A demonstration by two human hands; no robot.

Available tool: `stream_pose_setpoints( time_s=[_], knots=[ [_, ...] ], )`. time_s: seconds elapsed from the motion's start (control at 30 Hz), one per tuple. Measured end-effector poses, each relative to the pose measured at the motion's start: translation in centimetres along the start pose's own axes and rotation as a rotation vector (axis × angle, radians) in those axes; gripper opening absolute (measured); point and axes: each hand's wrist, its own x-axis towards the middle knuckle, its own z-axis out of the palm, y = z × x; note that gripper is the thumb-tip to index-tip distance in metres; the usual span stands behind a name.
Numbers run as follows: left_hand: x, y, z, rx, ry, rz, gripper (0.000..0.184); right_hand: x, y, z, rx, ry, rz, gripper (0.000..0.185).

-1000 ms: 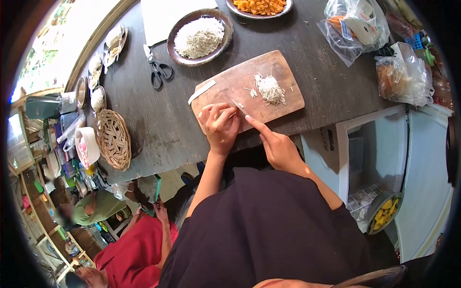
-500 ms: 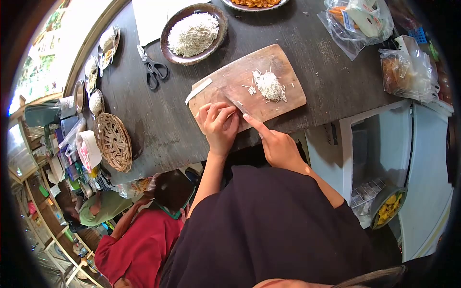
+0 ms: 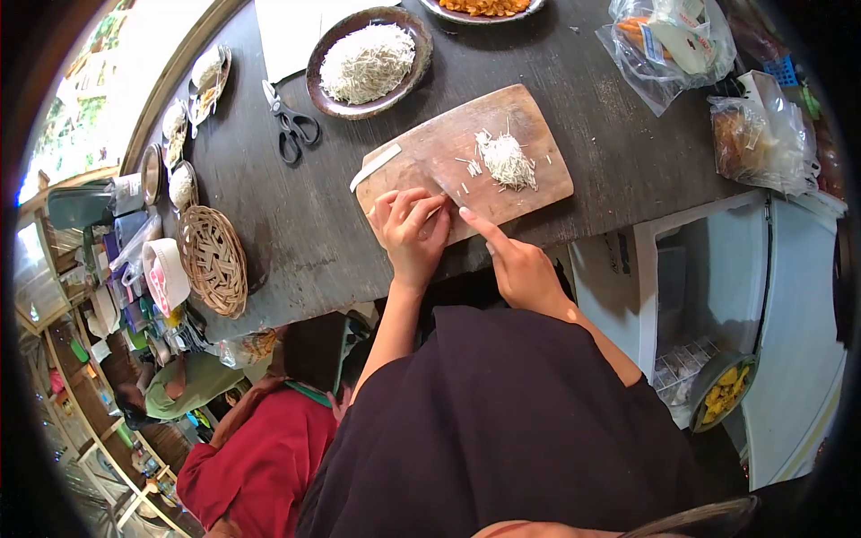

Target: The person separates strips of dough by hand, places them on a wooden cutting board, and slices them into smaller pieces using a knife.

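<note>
A wooden cutting board lies at the near edge of the dark table. My right hand is closed on a knife, index finger stretched toward the blade; the handle is hidden. The blade rests low over the board, beside the fingertips of my left hand. Those left fingers are curled and pressed together at the board's near side, and whatever they pinch is hidden. A heap of thin white shreds sits on the board's right half. One longer white strip lies along its left edge.
Beyond the board stand a bowl of white shreds, black-handled scissors and a plate of orange pieces. A wicker basket is at left, plastic bags at right. A person in red is at lower left.
The view has shifted slightly. A small white sliver now lies just right of the blade. Both hands keep nearly the same pose. The person in red has moved a little.
</note>
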Motion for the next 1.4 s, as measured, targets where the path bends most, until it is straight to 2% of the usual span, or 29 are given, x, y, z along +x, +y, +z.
stream_pose_setpoints(
  time_s=[0.53,0.73,0.8,0.9,1.4],
  knots=[
    [0.2,0.4,-0.3,0.024,-0.006,0.003,0.015,0.1,-0.2,0.1,0.017,-0.006,0.012,0.061],
    [0.2,0.5,-0.3,0.009,0.007,0.005,0.015,0.4,-0.7,0.4,-0.064,-0.001,0.020,0.062],
    [0.2,0.4,-0.4,0.014,0.011,0.015,0.015,0.7,-1.2,0.1,-0.031,-0.019,0.074,0.057],
    [0.1,0.3,-0.2,0.022,0.016,0.015,0.015,0.5,-0.4,0.7,-0.039,0.006,0.027,0.062],
    [-0.1,-0.1,0.0,-0.064,0.027,0.019,0.018,-0.2,0.0,0.5,0.006,0.016,-0.028,0.058]
  ],
)
